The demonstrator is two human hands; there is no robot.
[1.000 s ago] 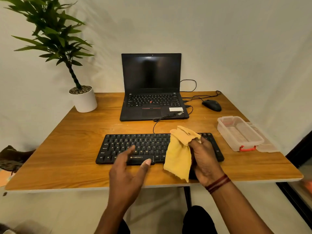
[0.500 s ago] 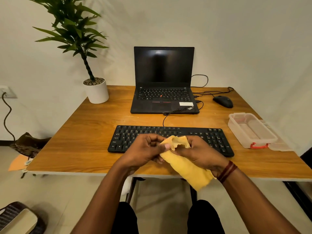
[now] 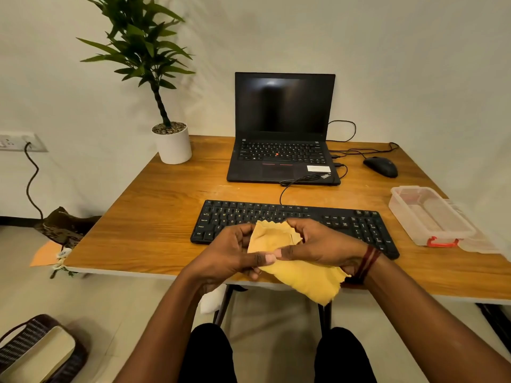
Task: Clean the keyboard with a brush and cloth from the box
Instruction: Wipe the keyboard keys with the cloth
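Observation:
A black keyboard (image 3: 345, 221) lies along the near part of the wooden table (image 3: 154, 217). Both my hands hold a yellow cloth (image 3: 304, 277) just above the table's front edge, in front of the keyboard's middle. My left hand (image 3: 229, 255) pinches the cloth's left side with thumb and fingers. My right hand (image 3: 323, 244) grips its right side, thumb meeting my left thumb. The cloth's lower end hangs past the table edge. A clear plastic box (image 3: 431, 217) with a red latch stands open at the right. No brush is visible.
A black laptop (image 3: 282, 134) stands open behind the keyboard, its cables trailing to a black mouse (image 3: 381, 166) at the back right. A potted plant (image 3: 172, 145) sits at the back left corner. The box lid (image 3: 481, 241) lies beside the box. A bag (image 3: 36, 352) rests on the floor.
My left hand left the keyboard and joined the right hand on the cloth. Both hands have drawn the cloth together in front of the keyboard. My head shifted left.

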